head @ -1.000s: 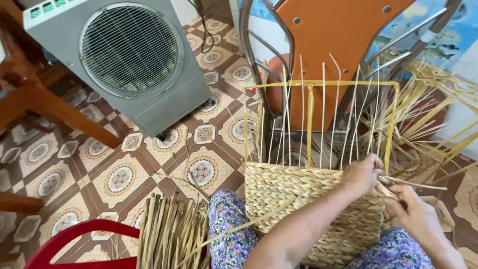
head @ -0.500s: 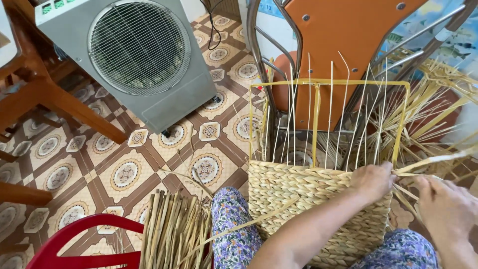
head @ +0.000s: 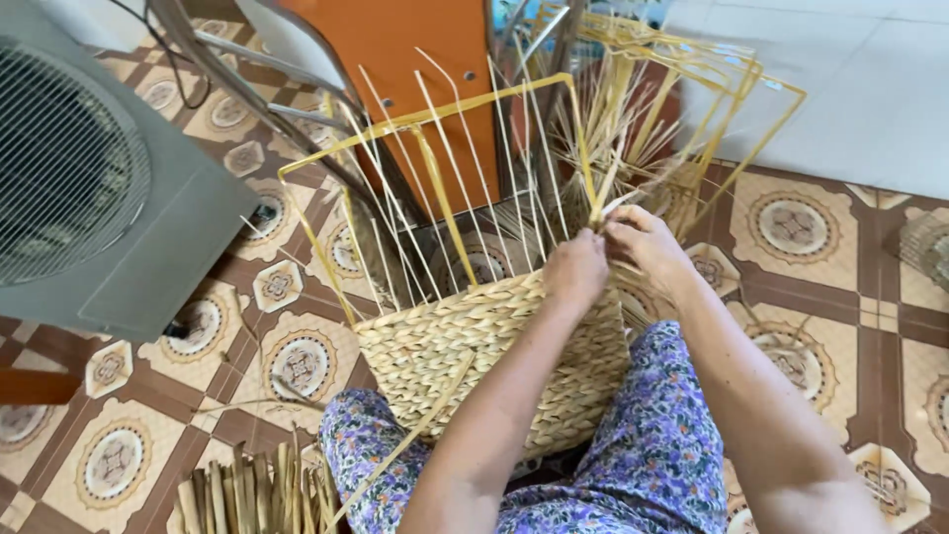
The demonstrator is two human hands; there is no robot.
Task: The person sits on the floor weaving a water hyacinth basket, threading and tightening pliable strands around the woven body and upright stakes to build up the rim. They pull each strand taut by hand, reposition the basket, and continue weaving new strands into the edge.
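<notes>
Basket: half-woven straw basket on yellow wire frame; lower wall is showing woven, upper stakes bare.
Hands: left hand and right hand are pinching a pale straw strand at the rim.

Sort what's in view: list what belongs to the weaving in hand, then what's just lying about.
In use: half-woven basket, yellow wire frame, straw strand, left hand, right hand.

Lying about: grey fan unit, orange chair, spare frames, straw bundle.
</notes>
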